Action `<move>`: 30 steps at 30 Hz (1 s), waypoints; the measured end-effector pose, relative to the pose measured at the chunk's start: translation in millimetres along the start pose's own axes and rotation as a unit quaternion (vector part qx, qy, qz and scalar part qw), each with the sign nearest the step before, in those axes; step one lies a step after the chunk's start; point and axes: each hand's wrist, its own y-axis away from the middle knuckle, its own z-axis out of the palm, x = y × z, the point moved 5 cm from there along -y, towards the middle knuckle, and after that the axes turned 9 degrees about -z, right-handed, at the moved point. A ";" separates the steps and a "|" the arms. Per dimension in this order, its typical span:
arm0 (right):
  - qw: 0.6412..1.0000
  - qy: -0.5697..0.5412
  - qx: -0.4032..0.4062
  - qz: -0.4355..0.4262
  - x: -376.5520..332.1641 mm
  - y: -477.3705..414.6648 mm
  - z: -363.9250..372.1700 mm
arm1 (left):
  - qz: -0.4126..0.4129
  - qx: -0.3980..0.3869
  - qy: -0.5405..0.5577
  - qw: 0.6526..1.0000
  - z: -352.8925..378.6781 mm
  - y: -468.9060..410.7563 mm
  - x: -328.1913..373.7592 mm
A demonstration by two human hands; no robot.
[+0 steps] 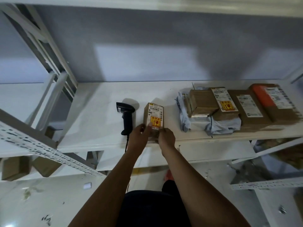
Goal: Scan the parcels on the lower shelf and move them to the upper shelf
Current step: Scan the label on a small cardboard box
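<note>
A small brown cardboard parcel with a white label and a yellow sticker lies on the white shelf near its front edge. My left hand grips the parcel's near left side, thumb on the yellow sticker. My right hand grips its near right corner. A black handheld barcode scanner lies on the shelf just left of the parcel, its cable hanging over the front edge.
A pile of brown boxes and grey-blue mailer bags fills the shelf's right part. A grey perforated upright crosses the left foreground. More brown boxes sit low at the left.
</note>
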 end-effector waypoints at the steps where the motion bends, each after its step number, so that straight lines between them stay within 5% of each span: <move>1: 1.000 -0.008 0.018 -0.011 -1.2 2.0 -4.3 | -0.003 -0.002 0.016 1.000 -0.3 1.8 0.7; 8: 0.977 -0.206 -0.011 -0.054 -22.2 21.7 -25.8 | 0.008 -0.033 0.180 0.983 -1.9 37.1 33.8; 18: 0.970 -0.151 0.046 -0.184 -73.3 47.8 -127.2 | 0.100 -0.043 0.209 0.972 49.0 108.3 112.9; 30: 0.936 -0.230 0.031 -0.265 -60.6 77.3 -323.0 | 0.205 -0.049 0.211 0.955 170.8 236.2 176.5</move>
